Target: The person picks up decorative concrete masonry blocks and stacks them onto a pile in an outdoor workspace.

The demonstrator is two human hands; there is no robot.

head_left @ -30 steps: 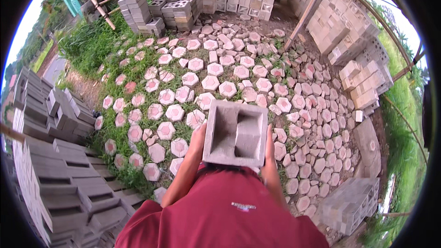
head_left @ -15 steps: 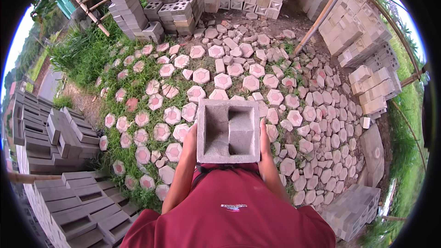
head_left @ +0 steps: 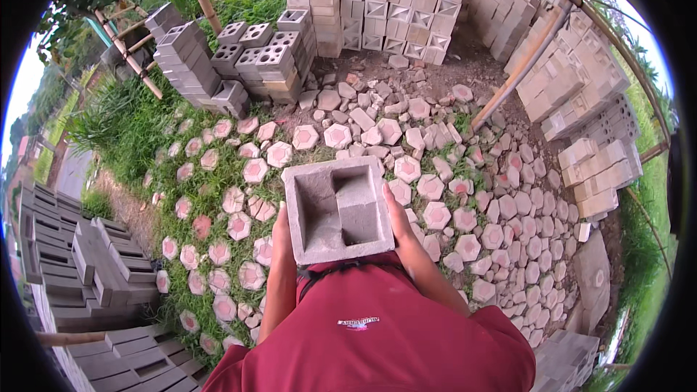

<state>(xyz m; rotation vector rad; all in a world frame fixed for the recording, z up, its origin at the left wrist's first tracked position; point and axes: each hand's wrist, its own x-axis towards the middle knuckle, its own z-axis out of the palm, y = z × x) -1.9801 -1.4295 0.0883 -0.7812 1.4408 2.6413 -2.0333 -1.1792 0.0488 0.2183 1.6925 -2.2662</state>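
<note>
I'm holding a grey hollow concrete block [head_left: 338, 210] with both hands, centre of the frame, pressed up against my chest above my red shirt [head_left: 377, 334]. My left hand [head_left: 282, 236] is clamping its left side, fingers wrapped flat on the wall; my right hand [head_left: 398, 221] is gripping the right side, thumb edge along the wall. Both hands closed on it, block fully off the ground.

Block's open cavity is facing up at the camera, one square hollow with a sloped inner step on the right. It's nearly square from here, the sides running slightly tilted, top edge leaning toward upper right of frame; can't tell its long axis for sure, it's probably pointing down away from the lens.

Small pale logo patch [head_left: 359, 322] is sitting on the shirt, lower centre, roughly oval.

Below and around the block: hexagonal pavers [head_left: 254, 170] with pinkish centres lying in grass, mid frame. Stacked hollow blocks [head_left: 268, 54] upper left of centre, a big block wall [head_left: 377, 0] top centre, more stacks [head_left: 588, 94] at right. Grey flat slabs [head_left: 87, 261] piled at left edge. Bamboo pole [head_left: 530, 51] is slanting upper right.
</note>
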